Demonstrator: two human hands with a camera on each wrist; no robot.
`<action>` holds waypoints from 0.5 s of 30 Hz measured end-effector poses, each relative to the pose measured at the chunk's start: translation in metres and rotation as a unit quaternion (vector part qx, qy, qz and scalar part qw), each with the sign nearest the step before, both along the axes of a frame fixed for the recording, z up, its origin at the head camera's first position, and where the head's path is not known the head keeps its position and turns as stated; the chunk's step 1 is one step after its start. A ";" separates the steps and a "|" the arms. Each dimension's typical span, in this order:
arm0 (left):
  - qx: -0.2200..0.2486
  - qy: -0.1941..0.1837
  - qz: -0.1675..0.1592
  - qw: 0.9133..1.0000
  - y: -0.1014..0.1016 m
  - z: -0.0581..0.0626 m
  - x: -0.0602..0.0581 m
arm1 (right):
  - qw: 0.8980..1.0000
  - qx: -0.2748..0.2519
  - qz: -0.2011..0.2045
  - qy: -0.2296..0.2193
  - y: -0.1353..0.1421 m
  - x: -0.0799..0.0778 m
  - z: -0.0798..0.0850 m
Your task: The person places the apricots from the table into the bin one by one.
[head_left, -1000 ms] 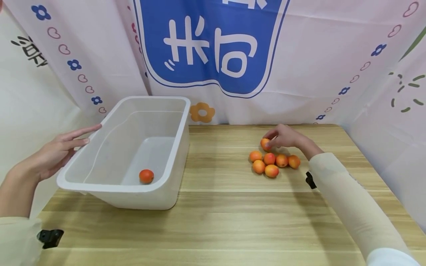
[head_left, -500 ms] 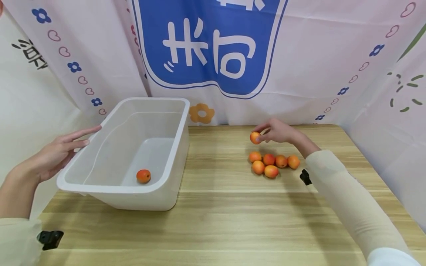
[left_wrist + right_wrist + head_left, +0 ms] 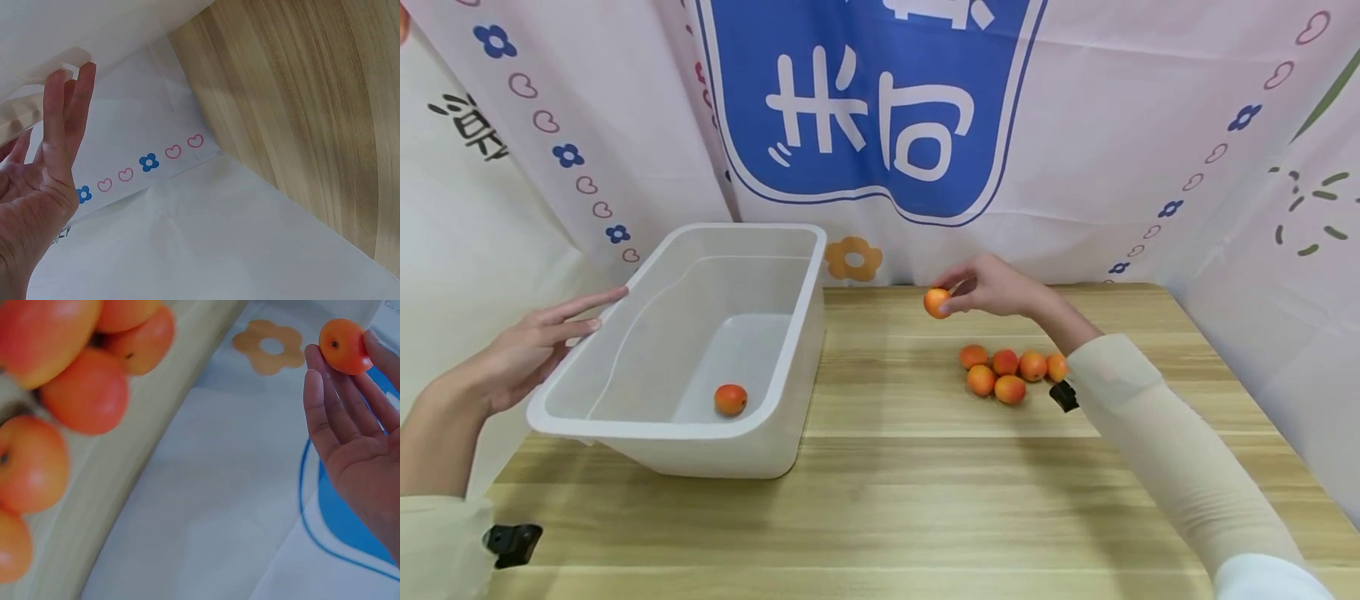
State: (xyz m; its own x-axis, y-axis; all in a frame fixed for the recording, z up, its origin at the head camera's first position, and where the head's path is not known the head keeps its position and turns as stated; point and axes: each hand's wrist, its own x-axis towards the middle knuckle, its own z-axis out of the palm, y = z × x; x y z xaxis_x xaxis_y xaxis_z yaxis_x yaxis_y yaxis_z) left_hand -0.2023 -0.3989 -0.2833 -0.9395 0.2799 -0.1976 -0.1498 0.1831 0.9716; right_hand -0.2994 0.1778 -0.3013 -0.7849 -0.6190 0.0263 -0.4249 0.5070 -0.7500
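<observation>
My right hand (image 3: 1000,287) pinches an orange-red apricot (image 3: 937,303) between thumb and fingertips, above the back of the table. The right wrist view shows the same apricot (image 3: 345,347) at the fingertips, its small dark dimple visible. Several more apricots (image 3: 1004,362) lie clustered on the table, below and right of that hand. On the left stands a white plastic bin (image 3: 808,358) with one redder apricot (image 3: 730,400) on its floor. Fingers straight, my left hand (image 3: 523,350) touches the bin's left rim from outside; in the left wrist view this hand (image 3: 50,169) reaches under the rim.
The wooden table (image 3: 880,517) carries the bin and the cluster. A printed cloth (image 3: 1075,167) hangs along the table's back edge. White cloth walls (image 3: 1277,333) border both sides.
My right hand has lifted an apricot from beside the cluster and carried it left toward the bin. The apricot inside the bin shifted slightly left, then back right. My left hand stays put.
</observation>
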 end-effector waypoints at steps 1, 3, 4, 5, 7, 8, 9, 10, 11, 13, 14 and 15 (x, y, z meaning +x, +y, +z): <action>0.000 0.000 -0.001 1.000 0.000 0.000 0.000 | 1.000 -0.006 0.005 0.004 -0.004 0.001 0.002; 0.000 0.002 -0.003 1.000 -0.001 -0.001 0.000 | 1.000 -0.017 0.014 0.010 -0.012 0.002 0.007; 0.002 0.002 -0.004 1.000 -0.001 -0.001 0.000 | 1.000 -0.022 0.018 0.012 -0.016 0.003 0.009; 0.004 0.002 -0.005 1.000 -0.001 -0.002 0.000 | 0.999 -0.027 0.022 0.016 -0.019 0.003 0.011; 0.014 0.001 -0.007 1.000 -0.002 -0.002 0.000 | 0.999 -0.034 0.026 0.024 -0.025 0.004 0.014; 0.022 0.000 -0.009 1.000 -0.002 -0.003 0.000 | 0.998 -0.037 0.029 0.029 -0.028 0.005 0.016; 0.027 -0.001 -0.010 1.000 -0.002 -0.003 0.000 | 0.998 -0.039 0.032 0.034 -0.031 0.005 0.018; 0.032 -0.002 -0.012 0.999 -0.002 -0.003 0.000 | 0.998 -0.042 0.035 0.040 -0.033 0.006 0.020; 0.036 -0.002 -0.013 0.999 -0.002 -0.003 0.000 | 0.997 -0.043 0.037 0.044 -0.036 0.007 0.022; 0.038 -0.003 -0.013 0.999 -0.002 -0.003 -0.001 | 0.997 -0.044 0.041 0.054 -0.041 0.007 0.026; 0.033 -0.002 -0.013 0.999 -0.002 -0.003 -0.001 | 0.996 -0.044 0.044 0.061 -0.044 0.007 0.028; 0.029 -0.003 -0.011 1.000 -0.002 -0.002 -0.001 | 0.996 -0.043 0.045 0.066 -0.047 0.007 0.030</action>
